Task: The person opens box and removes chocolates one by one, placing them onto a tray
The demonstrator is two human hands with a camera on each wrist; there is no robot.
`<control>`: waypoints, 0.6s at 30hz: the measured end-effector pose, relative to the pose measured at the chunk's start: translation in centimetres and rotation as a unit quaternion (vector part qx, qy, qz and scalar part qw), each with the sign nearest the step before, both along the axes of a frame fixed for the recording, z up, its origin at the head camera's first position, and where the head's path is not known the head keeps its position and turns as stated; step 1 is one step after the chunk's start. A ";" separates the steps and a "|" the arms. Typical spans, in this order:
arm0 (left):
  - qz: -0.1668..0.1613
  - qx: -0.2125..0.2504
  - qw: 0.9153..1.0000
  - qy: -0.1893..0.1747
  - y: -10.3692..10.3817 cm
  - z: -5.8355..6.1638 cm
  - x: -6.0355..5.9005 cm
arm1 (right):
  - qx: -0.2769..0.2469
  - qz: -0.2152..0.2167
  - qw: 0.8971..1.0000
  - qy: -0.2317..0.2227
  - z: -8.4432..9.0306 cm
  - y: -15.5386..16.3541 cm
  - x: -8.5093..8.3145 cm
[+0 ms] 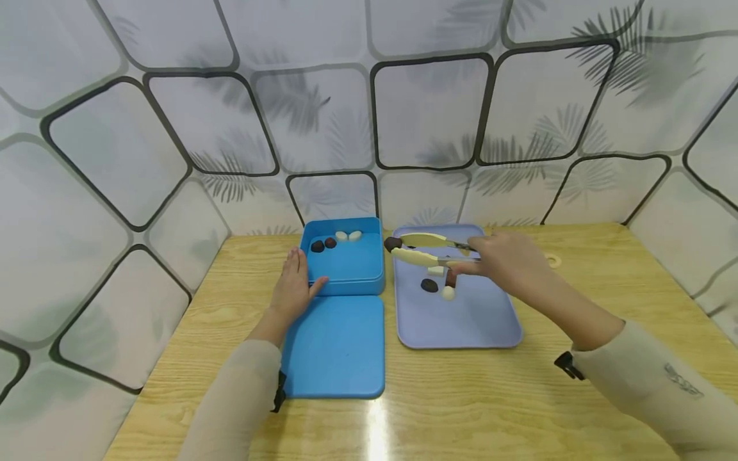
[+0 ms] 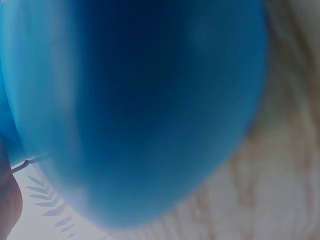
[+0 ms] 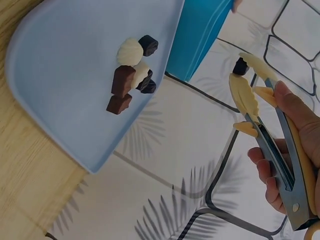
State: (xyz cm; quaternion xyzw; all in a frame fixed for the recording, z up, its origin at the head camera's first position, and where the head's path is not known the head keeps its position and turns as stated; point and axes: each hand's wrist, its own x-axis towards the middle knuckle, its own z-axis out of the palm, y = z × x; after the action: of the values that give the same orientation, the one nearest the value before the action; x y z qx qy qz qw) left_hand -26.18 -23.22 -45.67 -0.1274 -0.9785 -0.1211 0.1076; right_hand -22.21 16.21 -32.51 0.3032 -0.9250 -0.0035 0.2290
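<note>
My right hand grips a pair of metal tongs with cream tips. Pinched between the tips is a dark chocolate piece, held above the left edge of the lavender tray. My left hand rests against the left side of the blue box, fingers straight and thumb over its front rim. Inside that box, toward the back, sit two dark pieces and two white pieces. On the tray lie several chocolates, among them a brown block and a white ridged one.
A flat blue lid lies in front of the box on the wooden table. A small cream ring, likely the tongs' end, shows beyond my right hand. Patterned cloth stands behind and at both sides.
</note>
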 end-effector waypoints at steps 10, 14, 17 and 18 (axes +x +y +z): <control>0.000 -0.001 1.000 -0.004 -0.1 0.0 0.1 | 0.007 -0.029 0.999 -0.012 -0.1 2.2 1.5; 0.002 -0.001 1.000 -0.009 -0.2 -0.1 0.1 | 0.014 -0.044 0.999 -0.018 -0.2 3.0 2.0; 0.002 0.000 1.000 -0.013 -0.2 -0.2 0.2 | 0.020 -0.055 0.998 -0.025 -0.3 3.7 2.5; 0.002 0.001 1.000 -0.013 -0.2 -0.1 0.2 | 0.021 -0.057 0.998 -0.026 -0.4 4.0 2.6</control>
State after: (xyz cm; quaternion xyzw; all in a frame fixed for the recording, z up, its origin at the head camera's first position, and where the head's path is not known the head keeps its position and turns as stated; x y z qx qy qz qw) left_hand -25.96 -23.47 -45.81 -0.1240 -0.9800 -0.1234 0.0951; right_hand -19.64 20.20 -32.89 0.2549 -0.9460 -0.0281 0.1983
